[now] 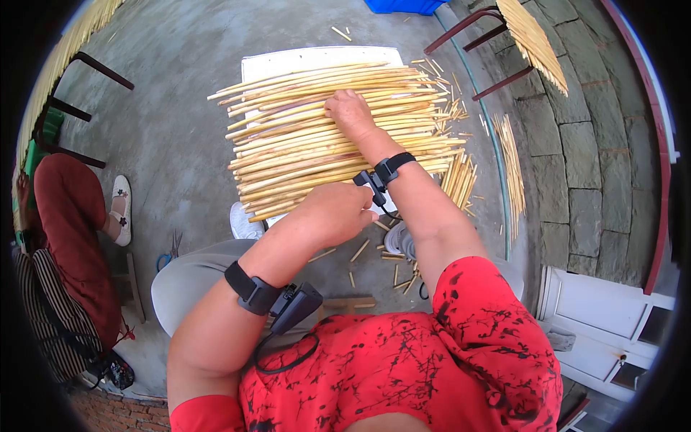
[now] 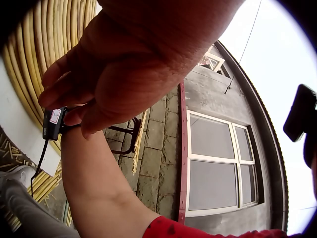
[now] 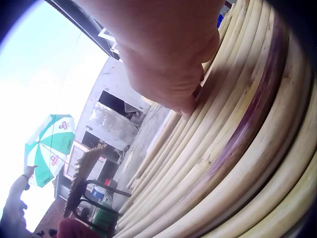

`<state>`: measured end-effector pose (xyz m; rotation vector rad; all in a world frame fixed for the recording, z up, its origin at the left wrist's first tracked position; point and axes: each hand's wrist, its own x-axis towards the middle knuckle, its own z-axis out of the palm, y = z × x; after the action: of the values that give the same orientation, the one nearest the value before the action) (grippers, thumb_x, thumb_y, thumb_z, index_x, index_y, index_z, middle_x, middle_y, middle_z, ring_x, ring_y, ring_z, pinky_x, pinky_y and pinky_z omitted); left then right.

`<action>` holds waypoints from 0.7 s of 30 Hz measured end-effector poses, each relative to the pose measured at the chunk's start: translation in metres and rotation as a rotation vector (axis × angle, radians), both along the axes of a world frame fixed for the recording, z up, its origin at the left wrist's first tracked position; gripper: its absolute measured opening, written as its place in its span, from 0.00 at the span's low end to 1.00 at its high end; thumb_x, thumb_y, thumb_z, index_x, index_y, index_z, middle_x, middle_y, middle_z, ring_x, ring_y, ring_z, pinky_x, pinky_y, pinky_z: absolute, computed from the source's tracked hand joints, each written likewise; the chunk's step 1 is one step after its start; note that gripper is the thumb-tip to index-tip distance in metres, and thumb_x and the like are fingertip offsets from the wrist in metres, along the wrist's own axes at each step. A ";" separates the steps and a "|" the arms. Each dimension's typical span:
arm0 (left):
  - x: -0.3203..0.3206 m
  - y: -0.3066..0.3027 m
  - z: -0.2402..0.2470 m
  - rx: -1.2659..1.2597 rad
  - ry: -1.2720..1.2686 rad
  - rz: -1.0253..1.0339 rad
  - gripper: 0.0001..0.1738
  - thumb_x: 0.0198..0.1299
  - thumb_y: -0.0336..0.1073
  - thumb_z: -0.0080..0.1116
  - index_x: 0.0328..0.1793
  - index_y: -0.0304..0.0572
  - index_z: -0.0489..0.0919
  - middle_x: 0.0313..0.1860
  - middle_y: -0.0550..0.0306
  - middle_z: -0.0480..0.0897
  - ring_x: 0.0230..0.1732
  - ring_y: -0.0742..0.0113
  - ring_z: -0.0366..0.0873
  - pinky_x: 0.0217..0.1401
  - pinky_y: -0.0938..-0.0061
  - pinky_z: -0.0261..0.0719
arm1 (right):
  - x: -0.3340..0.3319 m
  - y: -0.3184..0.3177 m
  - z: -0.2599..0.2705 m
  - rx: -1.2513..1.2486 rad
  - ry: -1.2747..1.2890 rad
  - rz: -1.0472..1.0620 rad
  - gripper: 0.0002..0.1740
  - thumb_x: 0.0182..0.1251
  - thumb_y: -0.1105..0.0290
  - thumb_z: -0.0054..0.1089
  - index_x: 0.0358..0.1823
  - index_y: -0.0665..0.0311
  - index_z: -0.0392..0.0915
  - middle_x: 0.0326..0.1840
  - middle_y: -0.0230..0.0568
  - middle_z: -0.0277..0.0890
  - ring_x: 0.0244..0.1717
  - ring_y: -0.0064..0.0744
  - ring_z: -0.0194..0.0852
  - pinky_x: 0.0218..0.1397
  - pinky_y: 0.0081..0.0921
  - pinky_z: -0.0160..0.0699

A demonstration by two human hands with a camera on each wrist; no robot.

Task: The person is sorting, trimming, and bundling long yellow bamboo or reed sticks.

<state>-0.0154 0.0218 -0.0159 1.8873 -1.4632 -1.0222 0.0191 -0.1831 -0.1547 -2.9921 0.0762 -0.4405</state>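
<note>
Many long peeled yellow stalks (image 1: pixel 288 155) lie side by side on a white board (image 1: pixel 317 56); one in the right wrist view has a purple-brown streak (image 3: pixel 242 121). My right hand (image 1: pixel 350 115) is over the upper middle of the row, its fingers bent down round a stalk. In the right wrist view the fingertips (image 3: pixel 186 110) sit right at that stalk, and part of the grip is hidden behind the hand. My left hand (image 1: pixel 332 214) hovers at the near edge of the stalks, beside the right wrist. Its fingers (image 2: pixel 59 94) hang loosely curled, with nothing in them.
Short cut pieces (image 1: pixel 457 108) litter the board's right side, and a loose bundle (image 1: pixel 509 176) lies beyond a hose (image 1: pixel 497 144). Scissors (image 1: pixel 170 253) rest on the floor at left, near a seated person's leg (image 1: pixel 72 194). A stalk-topped stool (image 1: pixel 533 43) stands upper right.
</note>
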 end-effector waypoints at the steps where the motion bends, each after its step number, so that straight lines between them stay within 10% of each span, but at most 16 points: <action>1: 0.001 0.000 0.002 0.022 0.009 0.004 0.16 0.57 0.45 0.52 0.40 0.39 0.76 0.30 0.45 0.80 0.36 0.47 0.77 0.39 0.60 0.72 | -0.001 0.000 0.002 0.000 -0.003 -0.004 0.02 0.51 0.71 0.56 0.27 0.57 0.77 0.32 0.38 0.72 0.41 0.40 0.68 0.46 0.35 0.66; 21: -0.002 -0.001 0.000 0.023 0.006 0.002 0.16 0.57 0.44 0.52 0.42 0.39 0.76 0.28 0.45 0.80 0.35 0.47 0.77 0.39 0.60 0.72 | 0.015 -0.009 0.009 -0.177 -0.025 0.046 0.09 0.53 0.74 0.49 0.34 0.55 0.76 0.34 0.36 0.70 0.43 0.36 0.67 0.48 0.31 0.62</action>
<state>-0.0173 0.0212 -0.0164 1.8996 -1.4521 -1.0469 0.0338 -0.1917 -0.1459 -3.1526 -0.0349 -0.5041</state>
